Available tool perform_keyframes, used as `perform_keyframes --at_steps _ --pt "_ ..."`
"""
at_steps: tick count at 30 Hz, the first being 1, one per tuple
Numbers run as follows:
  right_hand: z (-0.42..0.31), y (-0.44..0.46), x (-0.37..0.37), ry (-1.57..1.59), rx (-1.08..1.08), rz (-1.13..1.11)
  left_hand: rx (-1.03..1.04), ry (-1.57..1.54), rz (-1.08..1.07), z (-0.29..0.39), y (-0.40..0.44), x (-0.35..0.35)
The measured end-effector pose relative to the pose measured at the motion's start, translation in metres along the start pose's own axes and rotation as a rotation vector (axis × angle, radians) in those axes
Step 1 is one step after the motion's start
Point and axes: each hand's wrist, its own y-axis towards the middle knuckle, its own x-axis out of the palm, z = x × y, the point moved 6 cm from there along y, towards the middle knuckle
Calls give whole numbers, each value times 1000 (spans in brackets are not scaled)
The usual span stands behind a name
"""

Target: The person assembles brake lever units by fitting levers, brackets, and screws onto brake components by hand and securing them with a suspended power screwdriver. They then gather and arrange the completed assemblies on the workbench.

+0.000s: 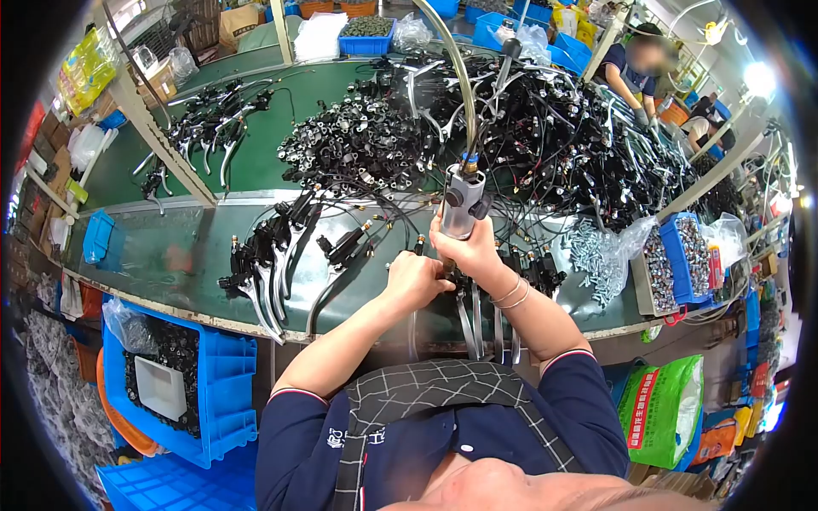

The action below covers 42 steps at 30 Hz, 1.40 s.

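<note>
My right hand (pixel 469 249) is wrapped around a grey air screwdriver (pixel 463 204), which points down, its hose rising from the top. My left hand (pixel 417 279) is closed close beside it, at the tool's lower end. It grips a brake lever (pixel 413 330), whose silver blade sticks out below; the fingers hide most of the body. The screwdriver's tip is hidden between my hands. More brake levers (pixel 475 319) lie just right of my left hand, under my right forearm. To the left are a single brake lever (pixel 336 264) and a group of brake levers (pixel 271 255).
Loose black clamps (pixel 349 140) and a heap of brake levers with cables (pixel 562 128) cover the back. Screws (pixel 594 255) lie right, beside a blue bin of small parts (pixel 684 255). A blue crate (pixel 226 383) stands below left. A co-worker (pixel 630 72) works at far right.
</note>
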Motion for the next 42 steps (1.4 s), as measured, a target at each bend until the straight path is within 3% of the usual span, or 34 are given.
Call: perform_keyframes --at_steps 6,10,14,16,20,24,25,27,28,29,32,34,35,38,40,42 --pt "7 0 1 -78 -35 -81 38 -8 29 2 -1 -3" --pt "-8 1 3 113 -31 -34 33 28 19 7 -3 -15" --pt "-38 17 -33 25 -124 175 66 83 76 -17 -11 -25" --pt "-44 25 -55 -16 -97 202 191 89 231 -33 -22 -43" --pt "-30 42 -90 -130 -133 258 79 125 241 -88 -25 -75" --pt "-16 50 -109 -144 -169 294 -290 576 -32 -90 -25 -123" --pt "-12 52 -110 -138 -193 295 -242 671 16 -73 -19 -130" --pt "-9 55 -107 -119 -211 296 76 306 234 -46 16 -131" --pt "-13 58 -100 -96 -202 265 112 253 287 -31 39 -125" --pt "-11 60 -96 -110 -182 249 -25 379 201 -46 84 -100" --pt "-4 67 -93 -149 -123 192 -279 478 250 -73 157 -66" --pt "-7 65 -101 -271 -176 201 -335 604 314 -88 173 -49" --pt "-12 52 -112 -530 -154 270 -349 645 320 -91 178 -43" --pt "-24 24 -167 -659 -67 142 -279 762 259 -76 180 -35" --pt "-20 -15 -227 -704 23 246 -253 704 294 -79 178 -36" --pt "-7 -60 -280 -1035 136 318 -230 621 359 -80 177 -42"
